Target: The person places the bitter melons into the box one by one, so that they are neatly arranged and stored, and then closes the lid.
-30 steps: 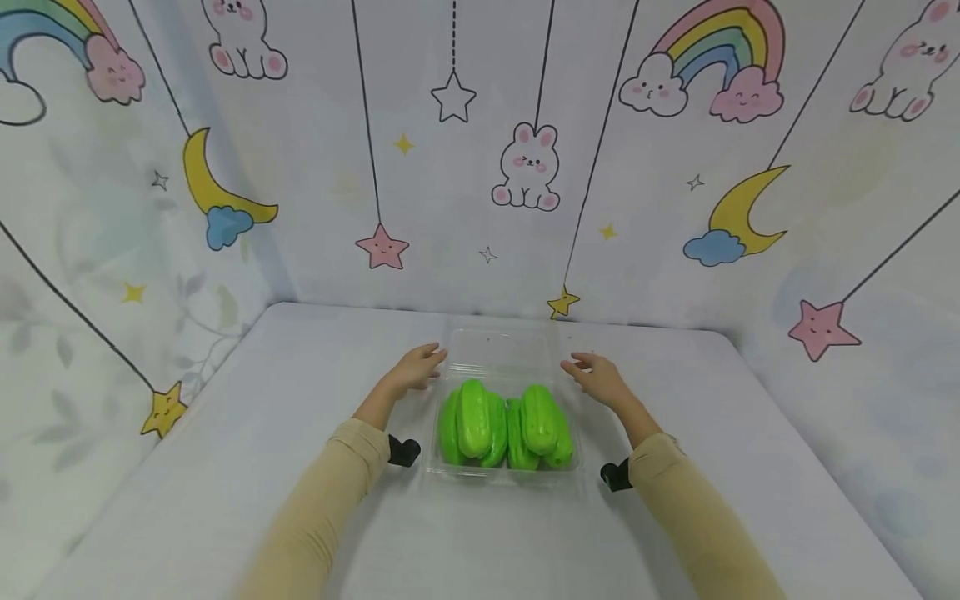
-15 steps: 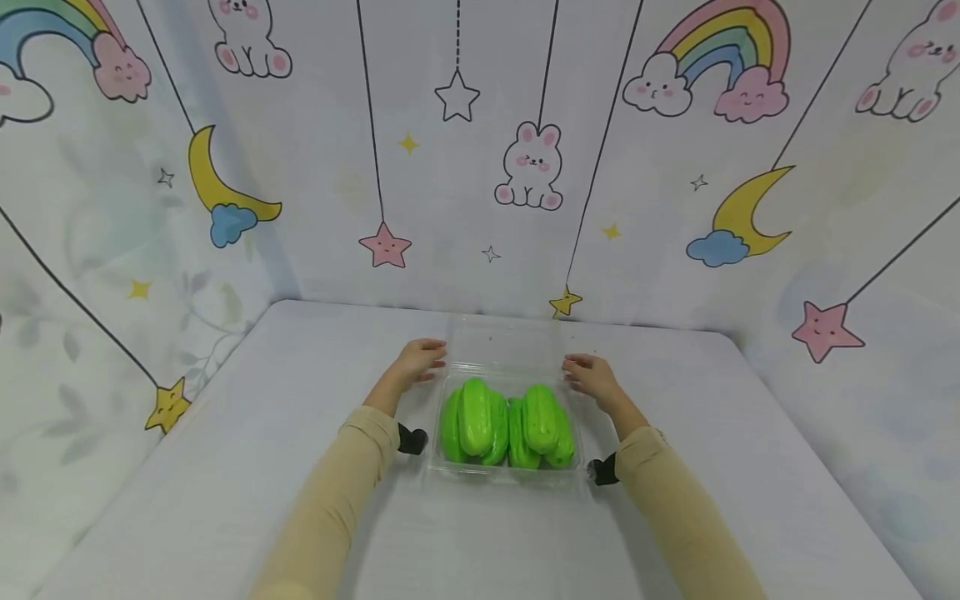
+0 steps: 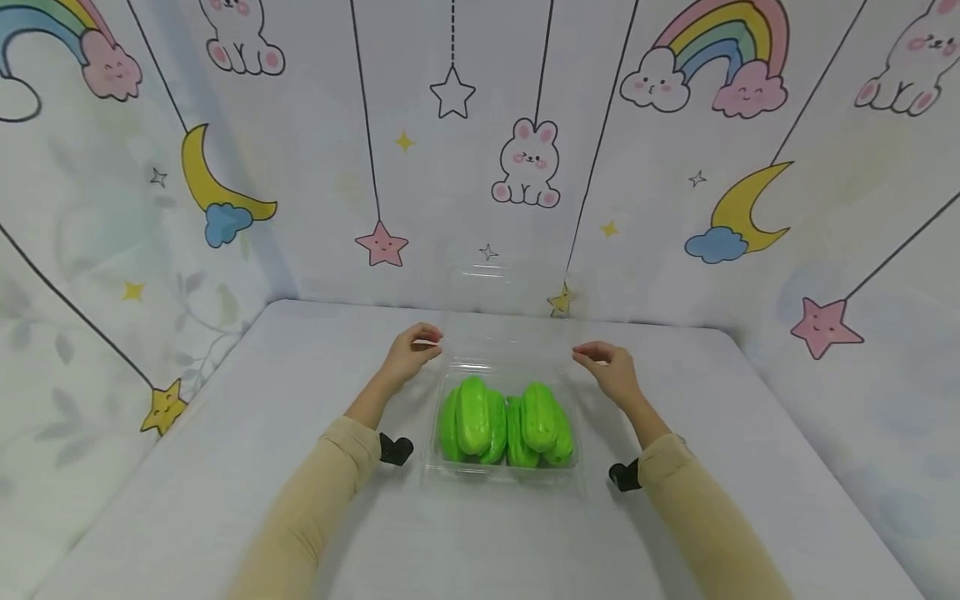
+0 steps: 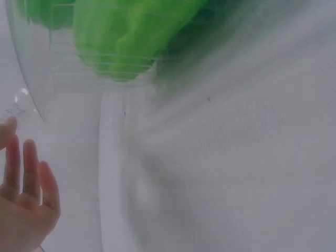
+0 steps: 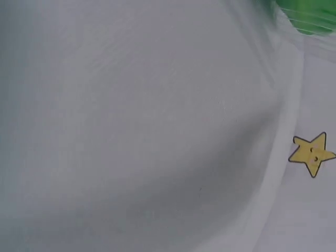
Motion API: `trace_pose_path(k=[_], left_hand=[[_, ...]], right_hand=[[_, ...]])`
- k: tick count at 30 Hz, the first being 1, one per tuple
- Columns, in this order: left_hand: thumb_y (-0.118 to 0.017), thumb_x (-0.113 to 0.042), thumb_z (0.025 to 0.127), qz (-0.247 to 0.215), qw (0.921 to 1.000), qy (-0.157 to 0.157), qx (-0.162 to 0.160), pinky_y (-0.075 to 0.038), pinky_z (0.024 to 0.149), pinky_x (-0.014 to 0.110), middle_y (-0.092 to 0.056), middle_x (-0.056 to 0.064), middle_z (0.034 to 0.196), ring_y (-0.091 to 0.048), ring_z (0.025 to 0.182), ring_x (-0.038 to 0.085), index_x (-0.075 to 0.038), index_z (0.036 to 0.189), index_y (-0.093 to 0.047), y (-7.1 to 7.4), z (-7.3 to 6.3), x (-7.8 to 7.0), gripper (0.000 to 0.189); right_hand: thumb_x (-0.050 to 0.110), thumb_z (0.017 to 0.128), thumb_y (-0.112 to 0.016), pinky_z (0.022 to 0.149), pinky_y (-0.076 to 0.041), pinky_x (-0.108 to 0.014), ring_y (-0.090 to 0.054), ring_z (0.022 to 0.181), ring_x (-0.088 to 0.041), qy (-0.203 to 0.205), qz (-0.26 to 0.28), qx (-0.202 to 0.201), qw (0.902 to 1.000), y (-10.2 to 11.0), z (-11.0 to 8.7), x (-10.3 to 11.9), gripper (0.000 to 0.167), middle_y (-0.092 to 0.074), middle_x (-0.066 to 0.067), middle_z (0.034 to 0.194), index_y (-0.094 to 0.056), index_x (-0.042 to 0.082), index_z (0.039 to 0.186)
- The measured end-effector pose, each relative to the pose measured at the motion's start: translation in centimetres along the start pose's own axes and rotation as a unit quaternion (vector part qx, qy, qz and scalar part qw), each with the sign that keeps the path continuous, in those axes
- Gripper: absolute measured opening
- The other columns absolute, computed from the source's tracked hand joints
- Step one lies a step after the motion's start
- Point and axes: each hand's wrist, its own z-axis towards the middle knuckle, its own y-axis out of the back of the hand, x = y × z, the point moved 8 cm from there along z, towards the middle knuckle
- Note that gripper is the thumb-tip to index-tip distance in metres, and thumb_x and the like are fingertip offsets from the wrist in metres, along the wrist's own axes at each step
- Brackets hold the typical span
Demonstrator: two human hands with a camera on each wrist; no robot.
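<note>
A clear plastic clamshell box (image 3: 501, 472) lies on the table, holding several bright green, long, plump vegetable-like pieces (image 3: 474, 417). Its transparent lid (image 3: 513, 335) stands raised at the far side, hard to make out against the patterned cloth. At the lid's left edge, my left hand (image 3: 406, 353) pinches it between thumb and fingertips; in the left wrist view the other fingers of that hand (image 4: 29, 205) are extended beside the lid's corner. My right hand (image 3: 611, 371) pinches the lid's opposite edge. The right wrist view leaves that hand out and catches some green (image 5: 312, 14) behind plastic.
A white-covered table (image 3: 225, 467) surrounds the box. Behind and on both sides stands a cloth backdrop (image 3: 315, 167) printed with bunnies, stars, moons and rainbows. Black wrist mounts (image 3: 395, 450) stick out inward below the hands, near the box's sides.
The lid has swung up from lying back on the table to standing raised. Both hands went from relaxed fingers beside it to pinching its edges, and rose slightly.
</note>
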Motion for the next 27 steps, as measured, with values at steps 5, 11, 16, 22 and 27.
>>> trace_pose_path(k=[5, 11, 16, 22, 27], left_hand=[[-0.063, -0.006, 0.086, 0.068, 0.9945, -0.077, -0.018, -0.048, 0.081, 0.04, -0.06, 0.015, 0.105, -0.057, 0.099, 0.028, -0.002, 0.099, -0.062, 1.0, -1.1, -1.0, 0.013], [-0.064, -0.005, 0.085, 0.107, 0.9862, -0.125, -0.02, -0.049, 0.078, 0.042, -0.059, 0.012, 0.098, -0.059, 0.094, 0.029, -0.002, 0.094, -0.063, 1.2, -2.2, -1.5, 0.01], [-0.063, -0.005, 0.086, 0.138, 0.9812, -0.134, -0.019, -0.051, 0.072, 0.041, -0.059, 0.011, 0.096, -0.059, 0.092, 0.029, -0.001, 0.095, -0.064, 1.0, -3.3, -1.5, 0.01], [-0.056, -0.009, 0.091, 0.142, 0.983, -0.116, -0.013, -0.047, 0.079, 0.044, -0.06, 0.011, 0.1, -0.057, 0.095, 0.03, -0.003, 0.098, -0.067, 0.7, -4.6, -1.4, 0.015], [-0.044, -0.022, 0.097, 0.136, 0.9889, -0.06, 0.009, -0.042, 0.085, 0.046, -0.057, 0.009, 0.11, -0.052, 0.101, 0.027, -0.008, 0.108, -0.065, 0.3, -5.6, -1.0, 0.028]], right_hand=[[0.012, 0.084, -0.067, 0.072, -0.052, -0.031, -0.063, 0.084, -0.026, 0.075, -0.04, -0.012, 0.9963, 0.5, -0.8, 1.6, 0.016, -0.068, -0.013, 0.092, -0.071, 0.0, 0.093], [0.004, 0.078, -0.071, 0.066, -0.053, -0.031, -0.065, 0.076, -0.025, 0.141, -0.09, -0.021, 0.9857, 0.6, -2.0, 2.6, 0.008, -0.07, -0.01, 0.083, -0.074, 0.001, 0.086], [-0.002, 0.077, -0.07, 0.066, -0.053, -0.041, -0.065, 0.076, -0.031, 0.152, -0.124, -0.002, 0.9807, 0.6, -2.8, 2.4, 0.007, -0.068, -0.016, 0.083, -0.07, -0.004, 0.083], [-0.003, 0.084, -0.057, 0.067, -0.053, -0.042, -0.062, 0.083, -0.031, 0.135, -0.115, 0.032, 0.9837, 0.5, -4.0, 2.2, 0.018, -0.066, -0.019, 0.095, -0.066, -0.007, 0.098], [0.003, 0.09, -0.045, 0.074, -0.049, -0.049, -0.062, 0.089, -0.033, 0.146, -0.117, 0.043, 0.9813, 0.4, -5.1, 2.7, 0.026, -0.065, -0.019, 0.102, -0.065, -0.007, 0.103]])
